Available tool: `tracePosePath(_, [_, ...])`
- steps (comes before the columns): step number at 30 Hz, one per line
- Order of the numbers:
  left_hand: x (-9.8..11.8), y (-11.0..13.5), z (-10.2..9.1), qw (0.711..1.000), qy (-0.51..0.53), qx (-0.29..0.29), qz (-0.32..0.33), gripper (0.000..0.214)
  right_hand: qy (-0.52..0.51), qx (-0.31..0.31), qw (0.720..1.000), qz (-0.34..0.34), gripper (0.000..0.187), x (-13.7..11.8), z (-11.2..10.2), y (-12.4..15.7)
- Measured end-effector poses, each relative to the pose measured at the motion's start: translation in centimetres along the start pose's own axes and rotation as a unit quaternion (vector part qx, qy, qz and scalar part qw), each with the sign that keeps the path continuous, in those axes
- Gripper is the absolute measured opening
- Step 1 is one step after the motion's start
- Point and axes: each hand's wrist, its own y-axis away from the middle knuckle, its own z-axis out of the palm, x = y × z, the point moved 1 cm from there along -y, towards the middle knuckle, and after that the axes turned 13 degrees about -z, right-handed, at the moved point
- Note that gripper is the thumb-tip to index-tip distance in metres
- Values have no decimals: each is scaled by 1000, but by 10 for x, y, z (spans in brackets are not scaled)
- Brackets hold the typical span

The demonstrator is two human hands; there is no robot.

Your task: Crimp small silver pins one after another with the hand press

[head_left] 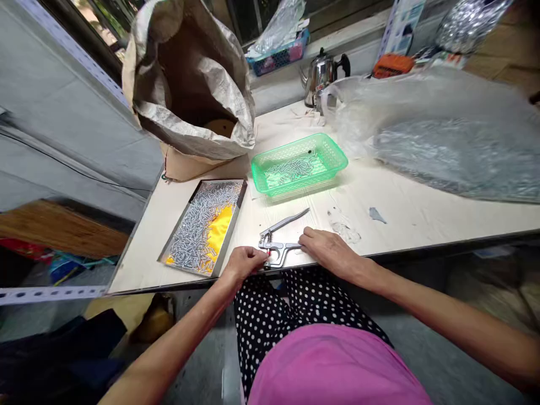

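Holds pliers [274,245] at the near edge of the table [405,211] with handles [289,221] spread: closes right hand [328,251] on the lower one's end, at three o'clock; pinches left hand [243,263] at eight, cannot tell on what. Has beyond, at nine, a tray [236,216] of metal pieces [192,225]; at one, a green basket [304,183].

Head view | above the lap [265,306] — facing forward, down | near (tabletop [358,197] spans mid-frame)
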Motion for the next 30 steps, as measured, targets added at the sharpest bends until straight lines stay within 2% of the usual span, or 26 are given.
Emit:
tracePosePath(10, [1,-2,2,999,-7,21,-31,33,-7,23,1000,-5,17,-2,-2,1])
tracePosePath(14, [1,-6,0,999,-17,-4,-44,32,-5,23,1000,-6,18,-3,-4,1])
tracePosePath(20, [3,-12,-5,997,-36,-49,-57,42,-17,16,1000,-16,19,-1,-6,0])
tracePosePath(26, [10,-11,-8,993,-43,-80,-77,46,-35,42,998,-27,19,3,1,3])
tracePosePath(30, [13,-9,-9,992,-40,-92,-82,45,-70,19,997,-34,18,7,-11,3])
